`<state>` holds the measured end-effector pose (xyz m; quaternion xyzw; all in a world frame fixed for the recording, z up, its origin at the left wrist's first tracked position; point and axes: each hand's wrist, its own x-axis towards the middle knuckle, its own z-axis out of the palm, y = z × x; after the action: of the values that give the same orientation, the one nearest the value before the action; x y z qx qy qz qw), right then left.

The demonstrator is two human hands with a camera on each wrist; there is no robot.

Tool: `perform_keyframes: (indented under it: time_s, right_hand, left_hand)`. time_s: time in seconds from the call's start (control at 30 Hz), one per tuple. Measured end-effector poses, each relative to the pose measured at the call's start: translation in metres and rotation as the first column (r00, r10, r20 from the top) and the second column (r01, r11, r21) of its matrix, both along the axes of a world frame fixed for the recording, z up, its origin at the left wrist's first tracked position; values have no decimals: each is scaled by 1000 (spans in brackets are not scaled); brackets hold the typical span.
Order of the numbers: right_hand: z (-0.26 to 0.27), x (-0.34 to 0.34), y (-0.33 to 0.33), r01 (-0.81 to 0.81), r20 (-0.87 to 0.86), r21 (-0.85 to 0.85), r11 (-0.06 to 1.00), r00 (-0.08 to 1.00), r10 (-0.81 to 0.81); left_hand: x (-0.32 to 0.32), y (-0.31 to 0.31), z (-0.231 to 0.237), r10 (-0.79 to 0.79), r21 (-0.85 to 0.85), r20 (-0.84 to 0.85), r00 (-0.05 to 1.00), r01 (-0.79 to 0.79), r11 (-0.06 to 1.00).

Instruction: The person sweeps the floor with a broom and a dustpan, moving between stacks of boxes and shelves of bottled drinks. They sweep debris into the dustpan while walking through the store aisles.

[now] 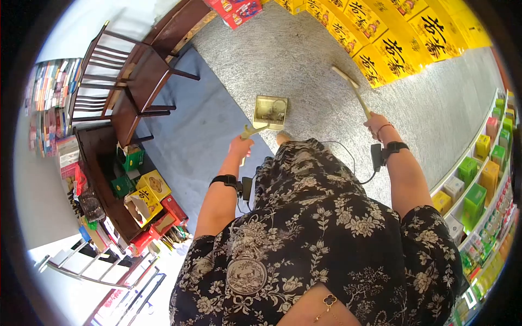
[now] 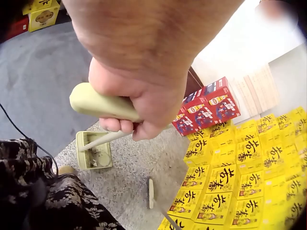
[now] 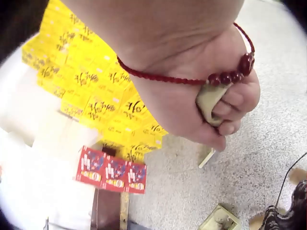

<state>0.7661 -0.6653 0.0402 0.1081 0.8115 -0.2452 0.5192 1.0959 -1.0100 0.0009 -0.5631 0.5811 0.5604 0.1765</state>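
My left hand [image 1: 241, 146] grips the pale green handle [image 2: 98, 103] of a long-handled dustpan [image 1: 277, 127]. The dustpan sits on the speckled floor ahead of my feet, with dark debris inside and a comb-like row of teeth [image 2: 86, 158] along one side. In my right hand [image 1: 376, 125] is the handle [image 3: 209, 100] of a broom, fingers curled round it. The broom's narrow head [image 1: 346, 77] is at the floor, out to the right of the dustpan and close to stacked yellow boxes. A red beaded bracelet [image 3: 230, 78] circles the right wrist.
Yellow boxes [image 1: 394, 51] are stacked at the back right, with red boxes [image 1: 235, 12] at the back. Dark wooden chairs [image 1: 147, 81] stand at the left, beside a blue-grey mat [image 1: 190, 119]. Shelves of small packages [image 1: 473, 201] run along the right. A cable [image 1: 348, 152] hangs near my legs.
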Motion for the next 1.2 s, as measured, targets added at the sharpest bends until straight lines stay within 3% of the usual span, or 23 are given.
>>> perform_keyframes:
  time_s: [0.2, 0.4, 0.53, 0.6, 0.73, 0.8, 0.9, 1.2]
  right_hand:
    - [-14, 23, 58, 105, 26, -25, 994, 994, -104]
    - [26, 56, 72, -157, 65, -36, 987, 985, 159]
    - [46, 56, 93, -158, 101, -93, 983, 981, 167]
    - [54, 58, 109, -80, 188, -89, 993, 978, 96]
    - [62, 58, 155, -23, 202, -82, 996, 979, 40]
    - [65, 57, 181, 160, 213, -77, 984, 967, -140]
    - [71, 54, 214, 246, 164, -45, 968, 958, -236]
    - [-10, 28, 275, 477, -17, -58, 877, 878, -479]
  left_hand:
    - [-24, 39, 2, -36, 27, -69, 997, 38, 999]
    - [-57, 76, 3, -163, 43, -83, 983, 167, 985]
    - [-73, 96, 0, -209, 52, -67, 976, 212, 976]
    - [-79, 106, 2, -231, 64, -90, 969, 237, 969]
    - [-86, 123, -1, -299, 49, -64, 952, 302, 952]
    - [-87, 133, 3, -324, 16, -39, 945, 325, 946]
    - [-88, 148, 6, -354, 28, -28, 935, 355, 934]
    - [-82, 178, 1, -335, 61, -65, 940, 339, 939]
